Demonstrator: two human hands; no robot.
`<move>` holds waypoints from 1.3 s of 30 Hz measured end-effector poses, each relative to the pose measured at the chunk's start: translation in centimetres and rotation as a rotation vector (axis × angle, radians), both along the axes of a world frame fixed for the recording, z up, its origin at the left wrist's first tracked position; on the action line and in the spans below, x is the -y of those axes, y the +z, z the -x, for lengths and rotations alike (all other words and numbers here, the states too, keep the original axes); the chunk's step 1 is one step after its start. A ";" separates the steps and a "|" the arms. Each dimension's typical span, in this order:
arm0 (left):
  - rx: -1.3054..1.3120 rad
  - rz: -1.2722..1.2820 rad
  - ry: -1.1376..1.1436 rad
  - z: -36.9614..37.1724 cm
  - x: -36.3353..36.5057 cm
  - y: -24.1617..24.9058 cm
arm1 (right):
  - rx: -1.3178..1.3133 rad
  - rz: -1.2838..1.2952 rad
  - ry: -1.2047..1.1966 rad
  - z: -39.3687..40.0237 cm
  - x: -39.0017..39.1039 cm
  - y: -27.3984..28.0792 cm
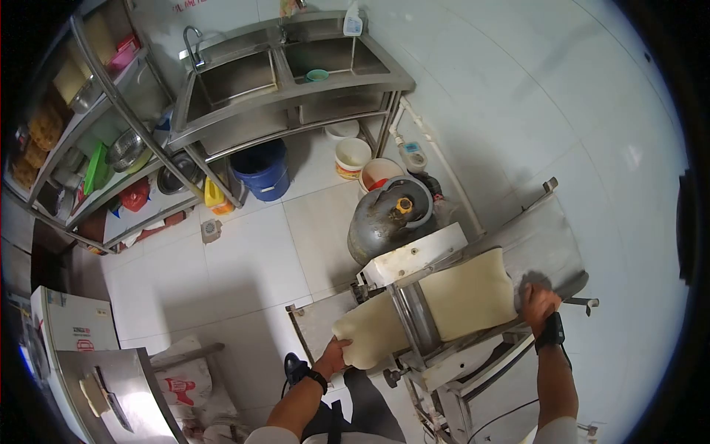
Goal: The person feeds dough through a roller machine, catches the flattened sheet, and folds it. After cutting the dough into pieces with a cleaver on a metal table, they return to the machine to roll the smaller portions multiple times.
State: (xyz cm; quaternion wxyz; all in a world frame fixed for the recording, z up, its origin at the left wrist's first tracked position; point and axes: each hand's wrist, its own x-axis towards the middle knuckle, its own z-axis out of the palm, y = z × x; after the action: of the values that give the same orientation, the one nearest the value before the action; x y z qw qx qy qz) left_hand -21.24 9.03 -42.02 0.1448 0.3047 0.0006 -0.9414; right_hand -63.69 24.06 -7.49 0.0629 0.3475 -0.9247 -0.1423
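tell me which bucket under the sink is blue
The big blue bucket, on the floor below the left basin. The two buckets to its right, near the gas cylinder, are white and smaller.

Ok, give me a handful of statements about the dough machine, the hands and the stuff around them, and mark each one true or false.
1. The left hand holds the lower end of the dough sheet. True.
2. The right hand grips the gas cylinder. False: it rests at the far end of the dough sheet on the dough sheeter; the cylinder stands apart on the floor.
3. The dough sheet passes through the machine's rollers. True.
4. The blue bucket stands on top of the double sink. False: it stands on the floor beneath the sink.
5. Both wrists are bare. False: each wears a dark band.
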 end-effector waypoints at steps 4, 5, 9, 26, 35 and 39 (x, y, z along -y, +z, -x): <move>0.218 0.185 -0.042 -1.7 0.7 2.2 | -0.042 0.076 0.052 0.1 -0.3 -0.2; 0.222 0.189 -0.047 -2.2 0.8 2.4 | -0.066 0.087 0.078 0.1 -0.4 -0.3; 0.364 0.183 -0.050 -4.7 1.1 2.6 | -0.060 0.140 0.076 0.0 -0.4 -0.4; 0.532 0.203 0.017 -13.2 1.5 7.3 | -0.046 0.082 -0.073 0.5 -0.1 -1.0; 0.367 0.334 0.034 -15.5 2.9 15.4 | -0.081 0.249 0.062 0.8 -1.1 -1.3; 0.436 0.347 0.054 -18.2 3.1 16.0 | -0.069 0.248 0.037 0.6 -1.1 -1.2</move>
State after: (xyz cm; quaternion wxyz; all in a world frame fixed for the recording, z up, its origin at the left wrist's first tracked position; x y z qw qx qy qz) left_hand -3.08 5.94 -26.00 0.2166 0.4705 -0.1834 -0.8355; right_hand -64.33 25.19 -8.67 0.1396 0.3491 -0.9259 -0.0374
